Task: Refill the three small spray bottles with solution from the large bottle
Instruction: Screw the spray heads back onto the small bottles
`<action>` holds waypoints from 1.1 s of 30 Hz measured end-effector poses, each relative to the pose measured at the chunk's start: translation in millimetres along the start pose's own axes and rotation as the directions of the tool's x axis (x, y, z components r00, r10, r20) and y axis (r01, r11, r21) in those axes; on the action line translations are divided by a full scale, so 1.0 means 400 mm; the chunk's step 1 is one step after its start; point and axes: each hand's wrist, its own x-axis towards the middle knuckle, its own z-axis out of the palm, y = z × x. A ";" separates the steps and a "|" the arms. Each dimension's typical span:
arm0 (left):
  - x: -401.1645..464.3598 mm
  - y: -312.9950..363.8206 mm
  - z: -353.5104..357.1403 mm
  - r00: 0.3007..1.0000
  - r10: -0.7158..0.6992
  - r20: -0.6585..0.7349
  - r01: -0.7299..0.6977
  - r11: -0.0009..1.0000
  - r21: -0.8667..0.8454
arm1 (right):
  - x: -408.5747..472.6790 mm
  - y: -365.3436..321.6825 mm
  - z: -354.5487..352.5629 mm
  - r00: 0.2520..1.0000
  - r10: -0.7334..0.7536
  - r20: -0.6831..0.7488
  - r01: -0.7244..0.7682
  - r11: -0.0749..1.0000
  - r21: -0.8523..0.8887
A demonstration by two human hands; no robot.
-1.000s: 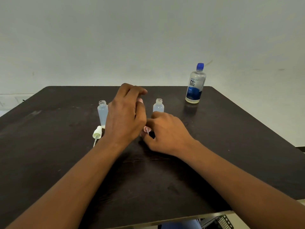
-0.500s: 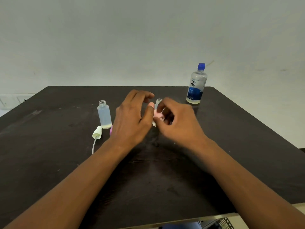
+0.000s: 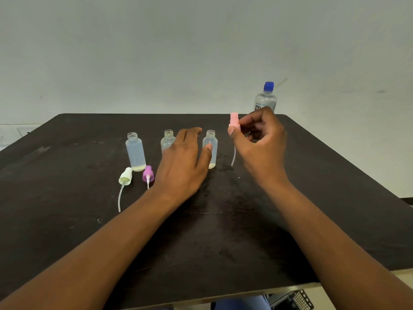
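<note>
Three open spray bottles [image 3: 135, 151] stand in a row, two caps [image 3: 125, 176] laid near-left, the left hand [image 3: 183, 163] resting loose-fingered against the right one, the right hand [image 3: 260, 139] pinching its pink cap [image 3: 234, 120] clear for pouring, the large bottle [image 3: 266, 97] capped far right.

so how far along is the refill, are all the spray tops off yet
Done: all three small bottles stand open; the white sprayer and purple sprayer lie on the table. In hand: the right hand pinches the pink sprayer, lifted clear; the left hand touches the right bottle. Left: the large bottle is capped, so no pouring yet.
</note>
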 end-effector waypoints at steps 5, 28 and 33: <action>0.007 0.000 0.019 0.999 0.009 0.040 -0.009 1.000 -0.006 | 0.012 -0.005 -0.003 0.998 0.045 -0.043 -0.038 0.989 0.142; 0.027 -0.024 0.051 0.997 0.020 0.081 -0.017 0.999 -0.038 | 0.013 -0.021 0.009 0.996 -0.090 -0.027 0.093 0.986 0.139; 0.027 -0.033 0.053 0.998 0.003 0.066 0.004 0.994 -0.106 | 0.010 -0.017 0.013 0.995 -0.096 0.002 0.096 0.991 0.089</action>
